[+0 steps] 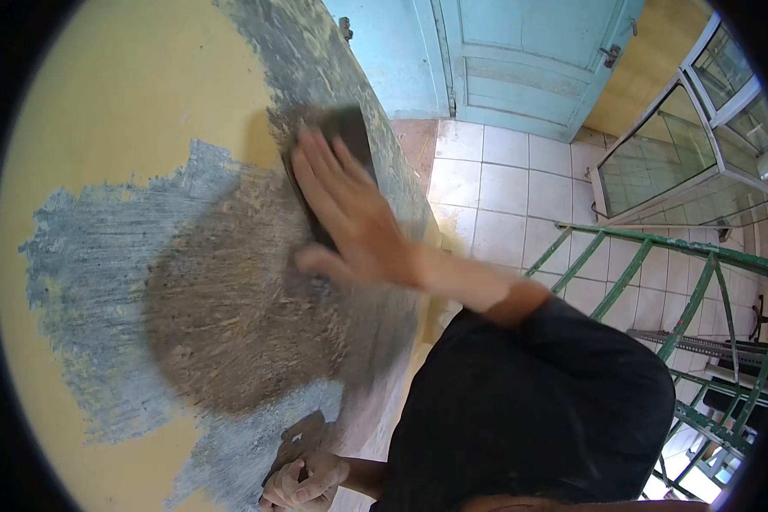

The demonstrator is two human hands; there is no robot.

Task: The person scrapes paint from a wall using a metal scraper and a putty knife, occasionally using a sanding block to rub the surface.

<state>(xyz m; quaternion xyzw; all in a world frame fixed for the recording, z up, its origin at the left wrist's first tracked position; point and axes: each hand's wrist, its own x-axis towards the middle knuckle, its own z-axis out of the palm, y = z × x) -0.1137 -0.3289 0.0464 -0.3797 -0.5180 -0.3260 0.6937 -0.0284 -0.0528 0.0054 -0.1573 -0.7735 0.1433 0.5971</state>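
Note:
My right hand point(341, 200) lies against a yellow wall point(136, 94), blurred by motion. Under its palm and fingers is a dark flat rectangular pad point(360, 141) that looks like sandpaper, with the thumb at its lower side. Grey, scratched patches point(94, 273) cover much of the wall where the yellow coat is gone. Low in the view, my left hand point(305, 484) is closed in a loose fist close to the wall; what it holds, if anything, is hidden. A dark shadow shape shows on the wall just above it.
Light blue doors point(520, 60) stand at the back above a white tiled floor point(495, 183). A glass-panelled cabinet frame point(657, 154) is at the upper right. The green ladder point(657, 239) stands on the right, behind my black sleeve point(538, 401).

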